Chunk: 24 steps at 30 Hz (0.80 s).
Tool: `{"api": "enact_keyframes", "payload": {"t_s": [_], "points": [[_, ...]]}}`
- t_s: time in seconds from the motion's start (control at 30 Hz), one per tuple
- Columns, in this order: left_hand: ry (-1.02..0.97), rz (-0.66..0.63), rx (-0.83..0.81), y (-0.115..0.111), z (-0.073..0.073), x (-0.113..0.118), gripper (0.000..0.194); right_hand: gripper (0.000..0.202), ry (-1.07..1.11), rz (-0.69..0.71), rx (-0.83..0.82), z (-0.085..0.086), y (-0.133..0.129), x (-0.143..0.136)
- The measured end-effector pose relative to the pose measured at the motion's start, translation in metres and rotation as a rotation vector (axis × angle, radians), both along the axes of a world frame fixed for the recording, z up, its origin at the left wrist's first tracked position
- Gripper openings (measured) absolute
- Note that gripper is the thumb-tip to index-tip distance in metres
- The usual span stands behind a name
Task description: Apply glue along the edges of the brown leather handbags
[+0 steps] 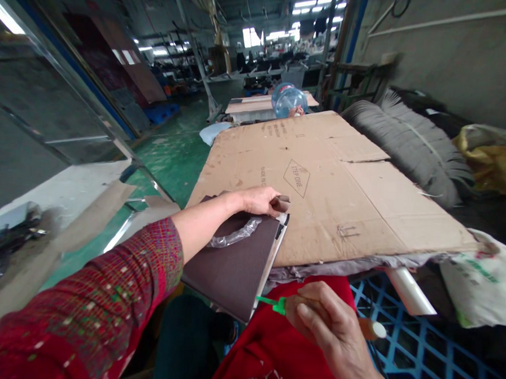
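A dark brown leather-look bag (236, 268) lies tilted over the near edge of the cardboard-covered table, with its handle (236, 234) wrapped in clear plastic. At the bag's far right corner, my left hand (261, 201) pinches a small brown flap (282, 202). The side edge below it shows pale and black lining. In my right hand (326, 323) is an amber applicator bottle (367, 328) with a thin green nozzle (272, 302). My fingers are wrapped round its body, and the nozzle tip points at the bag's near right edge. Whether it touches cannot be told.
Printed cardboard (320, 193) covers the table. A large clear blue water bottle (286, 99) lies behind it. To the right are grey bundled material (412, 141), a white sack (477, 280) and a blue plastic crate (418, 345). A metal frame (123, 149) stands left.
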<state>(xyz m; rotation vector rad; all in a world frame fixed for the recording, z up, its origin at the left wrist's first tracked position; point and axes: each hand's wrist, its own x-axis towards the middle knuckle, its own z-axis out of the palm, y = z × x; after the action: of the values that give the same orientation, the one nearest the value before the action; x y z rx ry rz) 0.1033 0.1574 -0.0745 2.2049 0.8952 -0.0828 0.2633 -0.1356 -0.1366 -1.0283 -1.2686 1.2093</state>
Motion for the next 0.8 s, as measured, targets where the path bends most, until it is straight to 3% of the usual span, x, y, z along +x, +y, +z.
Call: {"api": "enact_keyframes", "payload": {"t_s": [0.1,0.23,0.4,0.53,0.6,0.67,0.8], "points": [[-0.006,0.016,0.008,0.000,0.000,-0.002,0.021,0.022,0.188,0.049,-0.154,-0.003,-0.001,-0.001],[-0.025,0.022,0.005,0.001,-0.001,-0.004,0.024,0.025,0.115,-0.095,-0.161,-0.008,0.000,0.002],[-0.050,0.031,-0.009,0.003,-0.006,-0.004,0.025,0.031,0.233,0.037,-0.259,-0.004,0.002,0.004],[-0.087,0.051,0.003,-0.002,0.001,-0.010,0.027,0.033,0.195,-0.111,-0.301,-0.002,0.001,0.013],[-0.109,0.057,0.014,-0.006,0.013,-0.018,0.030,0.034,0.144,-0.221,-0.287,-0.003,-0.002,0.020],[-0.142,0.051,0.024,-0.012,0.035,-0.030,0.030,0.036,0.120,-0.302,-0.228,-0.004,-0.005,0.029],[-0.245,0.047,0.150,-0.028,0.103,-0.053,0.030,0.037,0.162,-0.438,-0.184,0.006,-0.012,0.044]]}}
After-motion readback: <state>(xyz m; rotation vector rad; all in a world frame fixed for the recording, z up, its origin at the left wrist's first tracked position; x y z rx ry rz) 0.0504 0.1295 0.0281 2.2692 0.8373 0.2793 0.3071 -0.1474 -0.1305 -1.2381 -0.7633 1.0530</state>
